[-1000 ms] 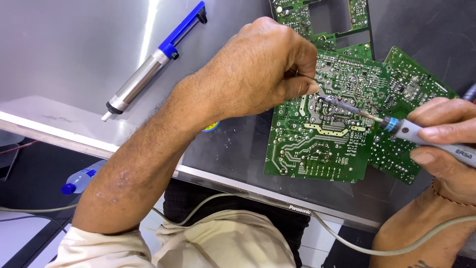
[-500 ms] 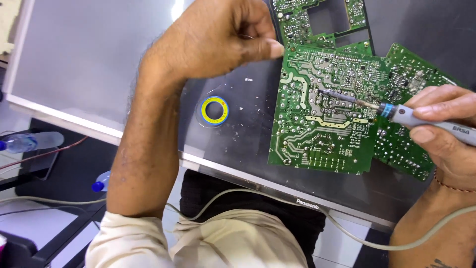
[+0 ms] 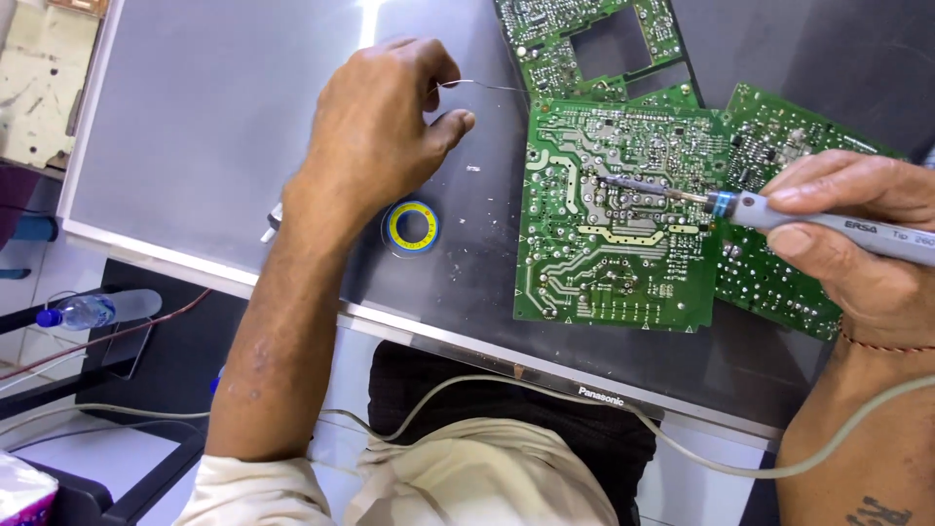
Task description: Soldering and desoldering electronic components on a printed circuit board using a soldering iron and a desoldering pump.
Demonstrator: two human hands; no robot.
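My left hand (image 3: 385, 122) hovers over a grey flat panel (image 3: 195, 146), pinching a thin strand of solder wire (image 3: 482, 86) that arcs toward the boards. Just below that hand lies a small blue-and-yellow solder spool (image 3: 411, 227). My right hand (image 3: 857, 239) grips a grey soldering iron (image 3: 808, 222) with a blue collar. Its metal tip rests on the solder side of a green circuit board (image 3: 609, 229). A second green board (image 3: 779, 195) lies partly under it at the right, and a third (image 3: 584, 44) with a rectangular cut-out sits behind.
The iron's grey cable (image 3: 604, 419) loops across my lap. A plastic water bottle (image 3: 88, 312) lies on a lower surface at left. A desoldering pump's white tip (image 3: 270, 226) peeks out beneath my left wrist. The panel's silver front edge (image 3: 545, 375) runs diagonally.
My left hand has drawn away from the circuit board to the left, pulling the solder wire with it and uncovering the spool. The right hand keeps the iron on the board.
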